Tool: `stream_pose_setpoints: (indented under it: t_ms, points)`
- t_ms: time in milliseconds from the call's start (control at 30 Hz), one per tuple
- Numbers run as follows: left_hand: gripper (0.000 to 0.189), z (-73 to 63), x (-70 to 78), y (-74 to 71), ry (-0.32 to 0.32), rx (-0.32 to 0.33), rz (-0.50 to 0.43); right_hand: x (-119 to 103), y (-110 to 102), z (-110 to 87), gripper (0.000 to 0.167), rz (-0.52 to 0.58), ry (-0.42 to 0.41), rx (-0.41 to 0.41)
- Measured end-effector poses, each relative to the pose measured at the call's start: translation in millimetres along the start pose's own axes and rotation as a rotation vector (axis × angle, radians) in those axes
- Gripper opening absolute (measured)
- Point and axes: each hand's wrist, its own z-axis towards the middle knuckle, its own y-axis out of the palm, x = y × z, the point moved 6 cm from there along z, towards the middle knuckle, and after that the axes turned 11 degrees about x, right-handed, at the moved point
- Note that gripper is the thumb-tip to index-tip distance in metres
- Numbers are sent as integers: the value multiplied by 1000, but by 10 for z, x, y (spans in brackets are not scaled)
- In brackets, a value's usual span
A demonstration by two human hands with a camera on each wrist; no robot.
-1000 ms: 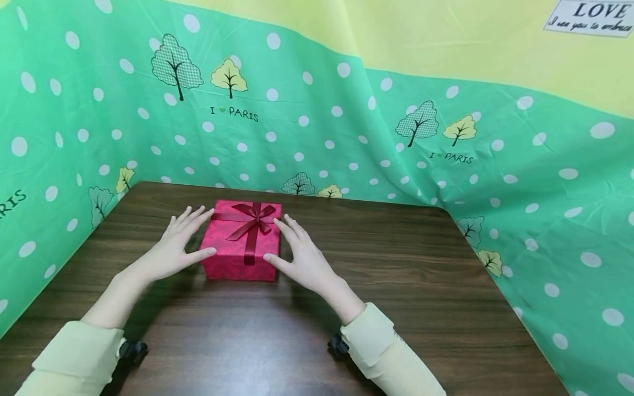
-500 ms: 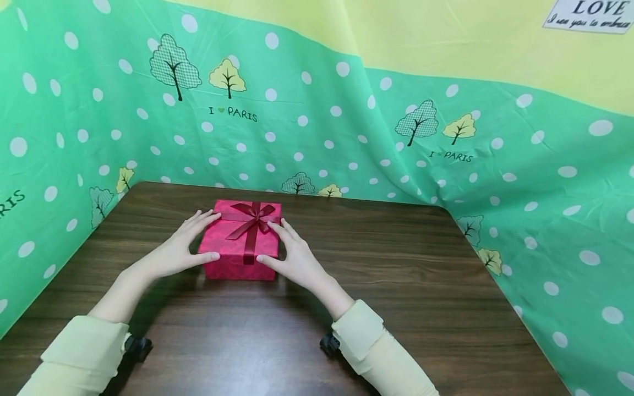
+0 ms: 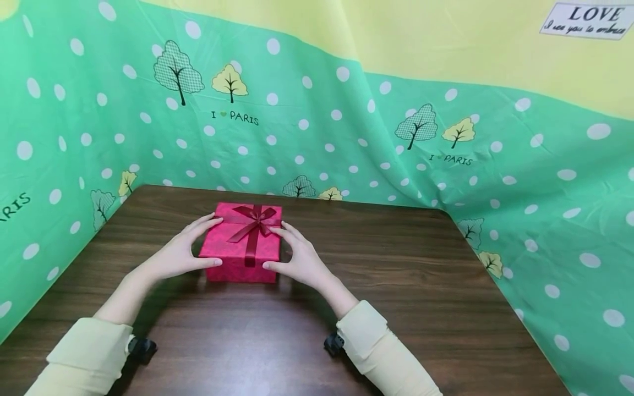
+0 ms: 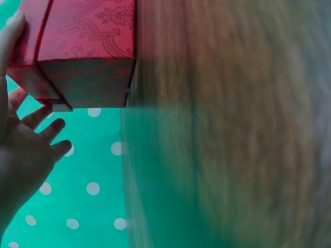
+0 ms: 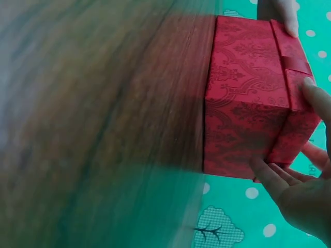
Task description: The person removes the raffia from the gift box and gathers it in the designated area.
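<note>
A red patterned gift box (image 3: 240, 273) stands on the table toward its left back. Its lid (image 3: 225, 242) carries a dark red ribbon bow (image 3: 256, 217). My left hand (image 3: 180, 253) holds the lid's left side, with the thumb at the front face and the fingers along the side. On the right, my right hand (image 3: 303, 261) grips the lid the same way, thumb on its front. The right wrist view shows the seam between lid and base (image 5: 243, 98), with my right fingers (image 5: 274, 178) at the side near that seam. Some fingertips are hidden behind the box.
The brown wooden table (image 3: 396, 286) extends widely to the right and in front of the box. A green curtain (image 3: 307, 137) with white dots and trees hangs round its back and sides. Each wrist wears a small black camera (image 3: 142, 350) below a pale rolled sleeve (image 3: 89, 346).
Both hands have closed in on the box. The left moved right and its thumb came down onto the lid's front; the right fingers drew in round the lid's side. The box stays in place.
</note>
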Motion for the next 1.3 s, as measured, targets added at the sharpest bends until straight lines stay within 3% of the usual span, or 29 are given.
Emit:
stream_pose_setpoints:
  t_ms: [433, 667, 1300]
  points:
    - [88, 2, 30, -12, 4, 35, -17, 23, -45, 1, 71, 115, -5, 62]
    - [88, 12, 37, -43, -7, 30, -16, 0, -66, 16, 69, 75, -11, 84]
    - [87, 79, 113, -117, -23, 18, 4, -93, -187, 72, 68, 104, 9, 79]
